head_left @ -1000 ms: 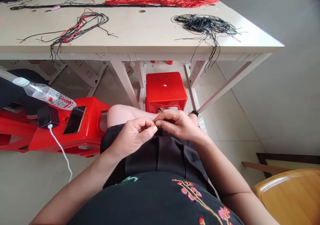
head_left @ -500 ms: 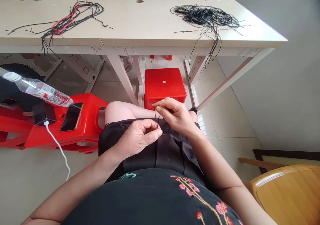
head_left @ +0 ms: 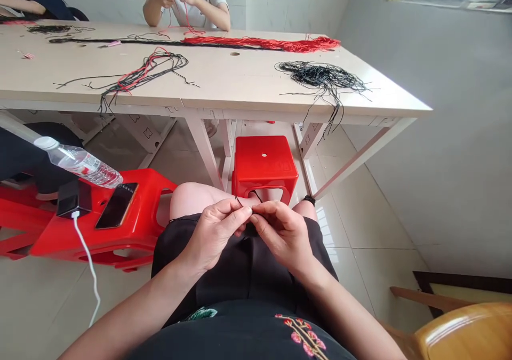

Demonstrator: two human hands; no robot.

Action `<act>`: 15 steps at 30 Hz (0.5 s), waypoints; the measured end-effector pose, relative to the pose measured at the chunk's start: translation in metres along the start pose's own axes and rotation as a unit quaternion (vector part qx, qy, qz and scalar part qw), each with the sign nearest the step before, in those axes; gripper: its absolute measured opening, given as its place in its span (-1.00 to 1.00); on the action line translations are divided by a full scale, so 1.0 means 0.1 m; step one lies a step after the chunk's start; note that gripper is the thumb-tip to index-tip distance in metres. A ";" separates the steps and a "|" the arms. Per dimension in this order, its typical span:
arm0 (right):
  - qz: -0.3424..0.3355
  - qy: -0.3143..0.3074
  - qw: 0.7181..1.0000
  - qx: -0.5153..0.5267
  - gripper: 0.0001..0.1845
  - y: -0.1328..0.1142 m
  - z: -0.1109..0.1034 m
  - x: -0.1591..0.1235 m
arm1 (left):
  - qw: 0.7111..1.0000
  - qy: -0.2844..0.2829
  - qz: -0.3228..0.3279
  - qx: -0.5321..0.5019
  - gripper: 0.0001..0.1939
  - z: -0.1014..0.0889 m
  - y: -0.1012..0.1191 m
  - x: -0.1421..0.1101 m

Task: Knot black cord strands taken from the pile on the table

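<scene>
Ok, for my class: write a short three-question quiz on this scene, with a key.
1. True or false: the smartphone lies on a red plastic stool.
2. What do the fingertips of the left hand and right hand work on? A) thin black cord B) white charging cable C) wide red ribbon
3. Fill the blank: the co-worker across the table handles ____ cord.

Key: 1 true; 2 A; 3 red.
</scene>
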State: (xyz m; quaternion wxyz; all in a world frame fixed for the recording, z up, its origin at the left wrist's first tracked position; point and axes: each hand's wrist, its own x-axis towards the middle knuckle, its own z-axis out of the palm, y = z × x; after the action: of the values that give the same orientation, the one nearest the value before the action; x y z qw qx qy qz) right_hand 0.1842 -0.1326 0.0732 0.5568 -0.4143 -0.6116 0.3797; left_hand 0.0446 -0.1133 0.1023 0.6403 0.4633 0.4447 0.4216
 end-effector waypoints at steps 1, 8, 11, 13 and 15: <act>-0.020 0.017 0.999 -0.037 -0.95 -0.01 0.01 0.00 | 1.000 0.000 0.001 0.000 -0.79 -0.01 -0.01 0.00; -0.155 0.065 0.967 -0.192 -0.89 -0.02 0.02 0.00 | 0.999 -0.036 -0.024 0.019 -0.77 -0.09 -0.06 -0.01; -0.160 0.070 0.962 -0.210 -0.90 0.00 0.01 -0.01 | 0.997 -0.051 -0.021 0.049 -0.77 -0.11 -0.05 -0.02; -0.160 0.073 0.960 -0.219 -0.91 0.01 0.00 -0.01 | 0.996 -0.055 -0.017 0.073 -0.78 -0.12 -0.03 -0.03; -0.164 0.080 0.957 -0.227 -0.92 0.02 -0.01 -0.02 | 0.993 -0.058 -0.008 0.107 -0.78 -0.14 -0.01 -0.04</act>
State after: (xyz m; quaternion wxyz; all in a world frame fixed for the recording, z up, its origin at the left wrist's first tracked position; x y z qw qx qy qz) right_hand 0.1851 -0.1336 0.0712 0.5499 -0.4531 -0.6945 0.1001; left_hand 0.0305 -0.1147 0.1001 0.6151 0.5491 0.4531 0.3388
